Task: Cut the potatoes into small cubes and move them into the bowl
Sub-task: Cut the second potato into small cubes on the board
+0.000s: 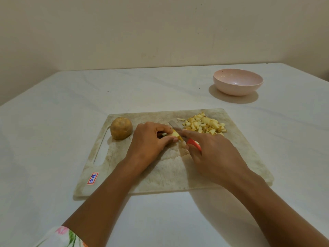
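Red-handled knife (178,130), gripped by the right hand (213,154), should press straight down through the potato piece (175,134) pinched by the left hand (151,138) on the board (169,175), fingertips (173,139) tucked back, matching the cubes (204,125) piled beside it.

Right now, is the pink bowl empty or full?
Empty: the pink bowl shows a bare inside apart from faint specks, and the cut potato cubes lie piled on the cutting board.
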